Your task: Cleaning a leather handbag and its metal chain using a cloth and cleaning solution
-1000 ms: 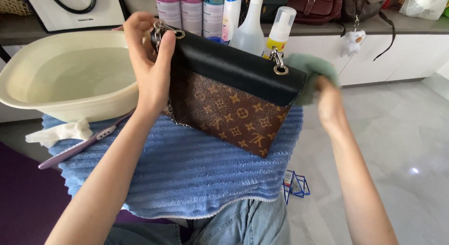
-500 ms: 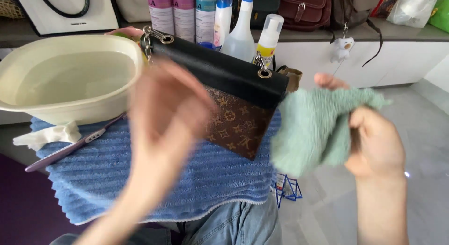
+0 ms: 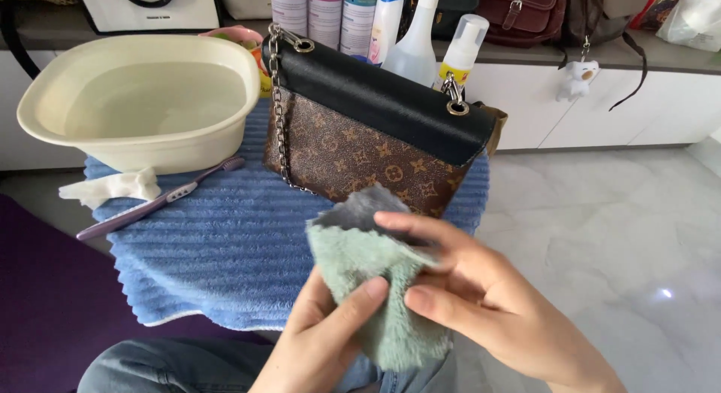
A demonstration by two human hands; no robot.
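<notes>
While both hands worked low in the frame, the pale green fluffy cloth (image 3: 375, 288) sat pinched between them: the left hand (image 3: 323, 340) gripped its lower edge with thumb on top, and the right hand (image 3: 488, 303) closed fingers over its upper right side, so neither hand was free. Cloth bunched, grey underside turned up at the top corner. It hung just in front of, and apart from, the brown patterned handbag (image 3: 360, 145) with black flap, which lay tilted on the blue ribbed towel (image 3: 203, 243), touched by neither hand. Silver chain strap (image 3: 282, 123) trailed down the bag's left end. Left of the bag stood a cream plastic basin (image 3: 143, 100) holding clear water, its base on the towel. A purple toothbrush (image 3: 158, 201) lay beside the basin, and a crumpled white tissue (image 3: 109, 186) near its handle end. Behind, on the surface, a row of spray and pump bottles (image 3: 405, 33) stood upright; more bags (image 3: 518, 14) lined the back. Judgement on progress: the wiping of the bag looked to be between strokes, cloth being refolded or readied. Bag's front showed no visible wet marks or foam, so how much cleaning was done could not be told; flap, chain and far side appeared untouched at this instant.
</notes>
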